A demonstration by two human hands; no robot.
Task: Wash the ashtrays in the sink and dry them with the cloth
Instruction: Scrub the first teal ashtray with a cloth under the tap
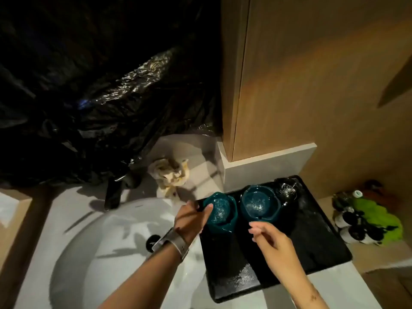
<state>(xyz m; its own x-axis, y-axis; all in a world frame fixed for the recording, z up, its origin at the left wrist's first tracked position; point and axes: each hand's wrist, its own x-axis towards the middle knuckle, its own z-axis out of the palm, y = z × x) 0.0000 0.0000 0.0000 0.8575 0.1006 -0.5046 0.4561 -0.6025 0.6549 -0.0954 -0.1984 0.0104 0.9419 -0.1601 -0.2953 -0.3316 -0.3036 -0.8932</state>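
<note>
The near teal ashtray (219, 208) sits on the left edge of the black tray (312, 241), right beside the white sink (100, 241). It is speckled with pale ash inside. The left hand (191, 219) already has it: the thumb hooks over the rim at about nine o'clock and the fingers (200, 229) curl under the outer wall, so the grasp is on its sink side. From there the basin lies toward eight o'clock, a short carry off the tray, and the left hand is plainly the one placed for it.

A second teal ashtray (258, 202) stands at three o'clock of the first, the two almost touching. The right hand (267, 237) hovers at its six o'clock, fingers loosely bent, holding nothing, tips just short of the rim. A darker ashtray (287, 188) sits at the tray's far corner. The cloth (169, 175) lies crumpled on the worktop at eleven o'clock, behind the tap (113, 192).
</note>
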